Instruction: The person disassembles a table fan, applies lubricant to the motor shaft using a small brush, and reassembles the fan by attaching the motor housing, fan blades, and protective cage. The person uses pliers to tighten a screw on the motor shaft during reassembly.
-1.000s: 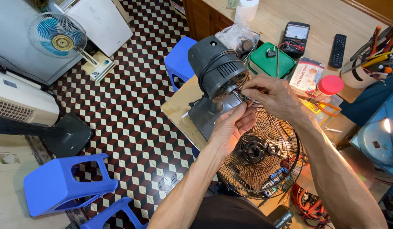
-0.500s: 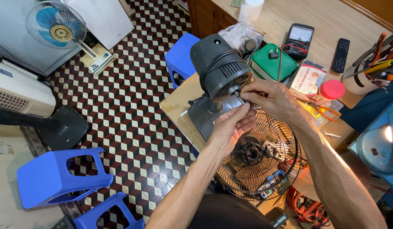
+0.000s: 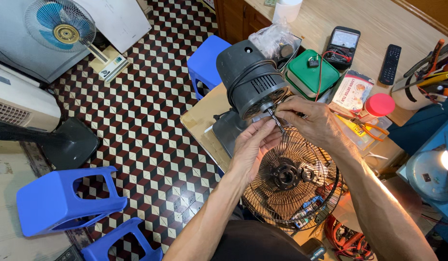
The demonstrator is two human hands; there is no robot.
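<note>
A dark grey fan motor housing [image 3: 250, 79] stands tilted on its base on a small wooden tabletop [image 3: 200, 119], its metal shaft [image 3: 275, 119] pointing down and toward the person. Both hands work at that shaft: the left hand [image 3: 253, 145] comes up from below with its fingers curled loosely around the shaft's lower end, and the right hand [image 3: 308, 121] reaches in from the side with thumb and fingertips pinched closed at the base of the shaft, right against the motor face. Whether a small part sits between those fingertips is too hidden to tell. Just below the hands a round wire fan guard [image 3: 291, 179] leans against the tabletop's edge, and behind the motor lie a green box [image 3: 312, 75], a multimeter [image 3: 344, 46] with a red lead, and a black remote [image 3: 391, 64]. The risks look modest but real: the motor is top-heavy and propped at an angle, so a sideways tug on the shaft could tip it off the narrow tabletop onto the tiled floor [image 3: 151, 121]; any small fastener slipping from the pinch would probably drop through the guard's wires or roll away over the patterned tiles, where it would be hard to spot.
</note>
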